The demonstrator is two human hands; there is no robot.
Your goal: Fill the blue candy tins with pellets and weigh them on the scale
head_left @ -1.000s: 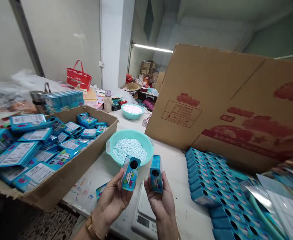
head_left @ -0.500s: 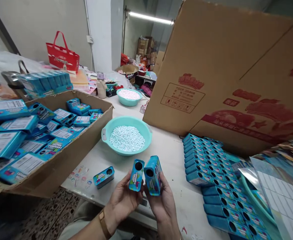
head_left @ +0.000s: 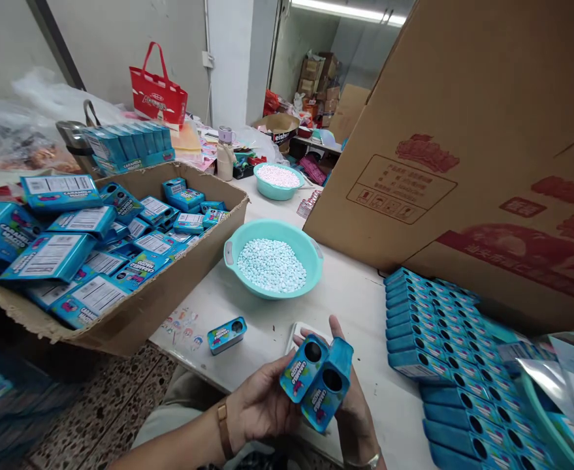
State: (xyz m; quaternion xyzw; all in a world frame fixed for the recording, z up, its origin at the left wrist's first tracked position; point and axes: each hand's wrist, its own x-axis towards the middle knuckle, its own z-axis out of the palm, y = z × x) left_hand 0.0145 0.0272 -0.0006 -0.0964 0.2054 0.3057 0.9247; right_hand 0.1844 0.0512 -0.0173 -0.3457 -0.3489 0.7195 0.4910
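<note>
My left hand (head_left: 264, 401) holds a small blue candy tin (head_left: 302, 371), its printed narrow end with a round dark spot facing me. In my right hand (head_left: 358, 421) is a second blue candy tin (head_left: 326, 395), pressed side by side against the first and tilted. Some right fingers reach up behind the tins. To the left, another candy tin (head_left: 226, 335) lies on the table by itself. Beyond my hands stands a turquoise bowl (head_left: 232, 271) of pale blue candies (head_left: 271, 264). A white flat object (head_left: 296, 334) is partly hidden behind my hands.
An open carton (head_left: 169, 300) piled with blue tins stands at left. Rows of tins (head_left: 428, 326) line the right side, before a large cardboard box (head_left: 414, 98). Farther back are a bowl of pinkish pieces (head_left: 279, 190) and a red bag (head_left: 158, 98).
My view has turned slightly left. Both hands have moved toward the right and lower with the tins, which are now pressed together and tilted. The white flat object has come into sight.
</note>
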